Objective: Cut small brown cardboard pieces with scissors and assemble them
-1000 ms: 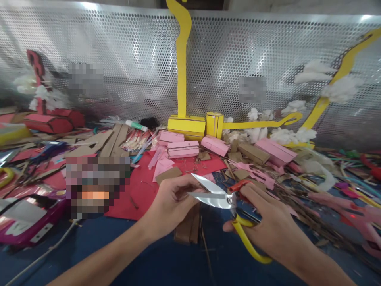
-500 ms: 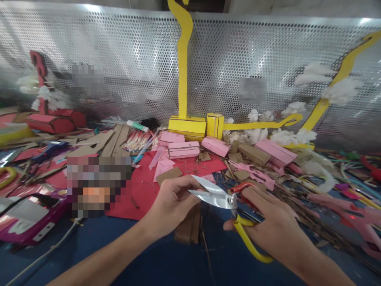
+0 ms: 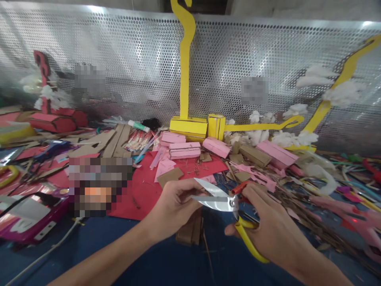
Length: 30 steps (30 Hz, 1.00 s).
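My right hand [image 3: 275, 218] grips a pair of scissors [image 3: 220, 202] with one red handle and one yellow handle. Their silver blades are apart and point left. My left hand [image 3: 174, 208] is closed in a pinch right at the blade tips. Whatever lies between its fingers is hidden behind them and the blades. Below that hand, a folded brown cardboard piece [image 3: 189, 232] rests on the blue table surface [image 3: 166, 258]. Just beyond it lie a flat brown cardboard scrap [image 3: 170, 176] and a red sheet [image 3: 139, 198].
Pink cardboard blocks [image 3: 185, 150] sit in front of a yellow block with a tall hooked strip [image 3: 185, 71]. A pink glue gun [image 3: 351, 216] lies at right, among twigs and scraps. At left is a purple-and-white box [image 3: 28, 216]. Perforated metal sheeting [image 3: 133, 59] stands behind.
The view has shifted slightly, so the scene sits a little further right. Both hands keep nearly the same pose, and the scissors stay open beside my left fingers.
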Each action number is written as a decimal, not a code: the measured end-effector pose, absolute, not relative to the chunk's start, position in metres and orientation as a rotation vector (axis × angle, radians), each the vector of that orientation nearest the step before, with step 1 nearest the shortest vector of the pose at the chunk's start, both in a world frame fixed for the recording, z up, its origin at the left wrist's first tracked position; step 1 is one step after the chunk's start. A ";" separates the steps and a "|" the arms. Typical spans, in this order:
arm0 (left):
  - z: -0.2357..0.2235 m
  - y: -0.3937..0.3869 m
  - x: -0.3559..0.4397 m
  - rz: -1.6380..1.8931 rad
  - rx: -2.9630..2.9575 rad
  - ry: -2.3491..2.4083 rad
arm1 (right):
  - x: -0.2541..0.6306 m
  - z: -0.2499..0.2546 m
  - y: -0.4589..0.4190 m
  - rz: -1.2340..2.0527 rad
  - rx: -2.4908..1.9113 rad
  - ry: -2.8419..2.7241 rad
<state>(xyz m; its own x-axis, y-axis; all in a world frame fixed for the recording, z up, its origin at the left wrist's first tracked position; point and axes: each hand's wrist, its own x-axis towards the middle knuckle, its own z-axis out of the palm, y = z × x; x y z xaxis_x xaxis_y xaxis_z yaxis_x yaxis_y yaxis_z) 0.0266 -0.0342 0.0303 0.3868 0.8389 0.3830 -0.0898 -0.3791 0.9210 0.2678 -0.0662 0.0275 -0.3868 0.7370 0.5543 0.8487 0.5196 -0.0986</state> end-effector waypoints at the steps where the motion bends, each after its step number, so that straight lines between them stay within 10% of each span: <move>1: 0.030 -0.034 0.027 1.167 1.644 0.675 | 0.268 0.026 -0.066 -0.272 -1.277 -2.220; 30: 0.027 -0.032 0.028 1.222 1.626 0.686 | 0.271 0.023 -0.061 -0.245 -1.365 -2.131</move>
